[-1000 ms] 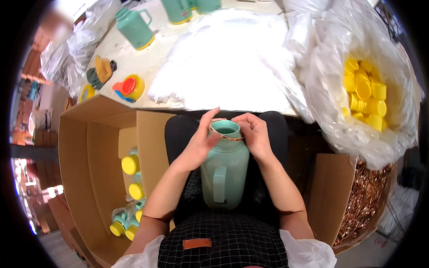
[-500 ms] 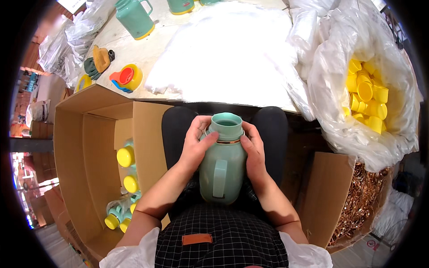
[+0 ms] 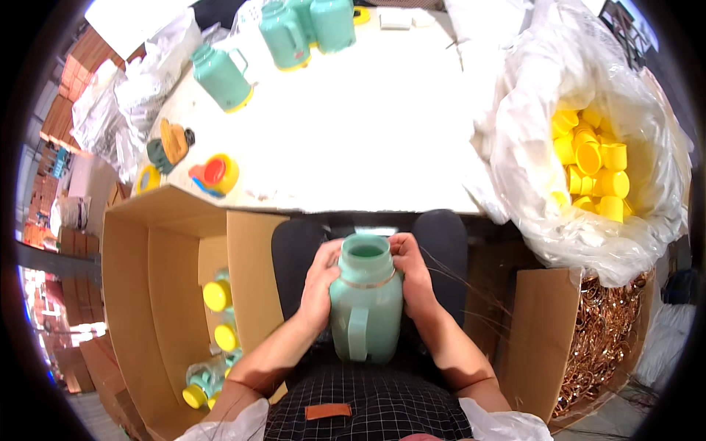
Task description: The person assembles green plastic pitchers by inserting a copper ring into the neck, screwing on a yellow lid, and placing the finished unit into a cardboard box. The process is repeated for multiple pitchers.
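A seated worker in a dark checked apron (image 3: 368, 422) steadies a green flask (image 3: 368, 312) on the lap, between the knees, its mouth open and its handle (image 3: 357, 334) turned toward the wearer. The left hand (image 3: 318, 287) presses against the flask's upper side, fingers curled around it and thumb near the shoulder. Opposite, the right hand (image 3: 413, 275) closes on the other side with bent fingers, so the flask is clasped between the two. A thin coppery ring (image 3: 368, 284) circles the base of the neck; from here I cannot tell whether any fingertip pinches it.

At the worker's left, an open cardboard box (image 3: 121, 294) holds flasks with yellow lids (image 3: 218, 295). To the right, a clear plastic bag (image 3: 526, 158) bulges around a heap of yellow cups (image 3: 589, 156), and below it a second carton (image 3: 540, 338) stands beside a tangle of copper-coloured rings (image 3: 603, 345). Across the brightly lit table (image 3: 268, 125), one green flask stands apart at the left, with three more grouped near the far edge. A brown-and-green cloth bundle (image 3: 170, 145) lies near the table's left corner.
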{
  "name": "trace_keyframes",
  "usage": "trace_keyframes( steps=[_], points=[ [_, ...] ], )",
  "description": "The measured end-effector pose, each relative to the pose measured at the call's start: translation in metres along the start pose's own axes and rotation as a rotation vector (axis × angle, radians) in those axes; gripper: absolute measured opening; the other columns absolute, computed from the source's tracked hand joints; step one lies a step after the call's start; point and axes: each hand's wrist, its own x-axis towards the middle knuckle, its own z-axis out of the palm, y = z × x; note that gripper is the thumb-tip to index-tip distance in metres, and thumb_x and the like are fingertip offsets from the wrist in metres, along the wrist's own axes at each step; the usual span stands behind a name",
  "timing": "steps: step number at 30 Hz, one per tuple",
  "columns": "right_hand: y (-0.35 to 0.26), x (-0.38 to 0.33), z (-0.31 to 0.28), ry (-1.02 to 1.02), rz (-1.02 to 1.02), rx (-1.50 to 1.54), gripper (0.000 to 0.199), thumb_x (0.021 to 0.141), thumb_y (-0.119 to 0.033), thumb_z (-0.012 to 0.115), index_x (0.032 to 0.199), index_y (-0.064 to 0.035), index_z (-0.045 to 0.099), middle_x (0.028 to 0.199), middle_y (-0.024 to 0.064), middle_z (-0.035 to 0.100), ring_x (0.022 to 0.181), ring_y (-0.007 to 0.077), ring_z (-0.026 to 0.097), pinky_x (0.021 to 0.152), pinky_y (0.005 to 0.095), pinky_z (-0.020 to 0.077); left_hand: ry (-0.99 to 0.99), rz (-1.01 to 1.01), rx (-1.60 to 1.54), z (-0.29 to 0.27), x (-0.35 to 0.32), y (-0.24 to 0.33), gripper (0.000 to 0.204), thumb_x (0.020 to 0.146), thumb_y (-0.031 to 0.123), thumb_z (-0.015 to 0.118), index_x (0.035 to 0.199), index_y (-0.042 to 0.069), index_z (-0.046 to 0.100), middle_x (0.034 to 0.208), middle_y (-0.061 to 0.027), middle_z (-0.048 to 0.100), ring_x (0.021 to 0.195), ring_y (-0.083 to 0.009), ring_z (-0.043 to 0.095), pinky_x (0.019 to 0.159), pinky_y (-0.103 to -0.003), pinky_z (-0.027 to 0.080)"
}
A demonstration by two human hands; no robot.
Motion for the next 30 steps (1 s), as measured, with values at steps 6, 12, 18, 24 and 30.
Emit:
trace_keyframes(
  steps=[6,12,18,24,30],
  points=[
    [-0.016,0.016,-0.009,-0.300,0.252,0.175,0.024,0.095,-0.004,0.053,0.118,-0.0102,0.052,0.103,0.0039,0.062,0.095,0.0128,0.060,0.081,0.0258,0.0487,-0.138,-0.200,-0.069,0.006,0.003,0.030,0.035,0.093,0.004,0.046,0.126,0.000,0.058,0.118,-0.0092,0.064,0.108,-0.0159,0.061,0.096,-0.029,0.048],
    [-0.027,0.010,0.003,-0.402,0.323,0.048,0.026,0.096,-0.012,0.065,0.120,-0.0116,0.055,0.101,-0.0001,0.061,0.095,0.0085,0.060,0.083,0.0227,0.0478,-0.254,-0.346,0.037,-0.001,0.008,0.028,0.025,0.101,0.014,0.054,0.124,0.005,0.060,0.115,-0.0053,0.064,0.104,-0.0122,0.061,0.092,-0.027,0.049],
    [-0.013,0.025,-0.018,-0.069,-0.051,-0.055,0.032,0.104,-0.024,0.053,0.130,-0.0057,0.056,0.110,0.0056,0.064,0.100,0.0152,0.062,0.092,0.0297,0.0498,-0.158,-0.223,-0.077,0.001,0.037,0.014,0.021,0.104,0.017,0.052,0.119,0.006,0.060,0.108,-0.0041,0.064,0.098,-0.0113,0.062,0.088,-0.029,0.051],
    [-0.084,-0.007,-0.023,-0.016,-0.263,-0.309,0.074,0.075,-0.019,0.088,0.136,-0.0046,0.050,0.119,0.0092,0.063,0.109,0.0171,0.061,0.096,0.0330,0.0496,0.401,0.169,0.340,0.000,0.034,-0.011,0.021,0.105,0.023,0.051,0.114,0.007,0.061,0.096,-0.0005,0.059,0.083,-0.0105,0.057,0.074,-0.024,0.045],
    [-0.104,-0.079,-0.035,0.128,-1.028,-0.647,0.073,0.072,-0.023,0.089,0.133,-0.0086,0.051,0.125,0.0119,0.057,0.113,0.0254,0.057,0.098,0.0379,0.0462,0.019,-0.472,-0.234,0.027,-0.024,-0.001,0.059,0.107,0.056,0.031,0.119,0.004,0.056,0.098,-0.0068,0.065,0.082,-0.0196,0.062,0.078,-0.031,0.050]
  ],
)
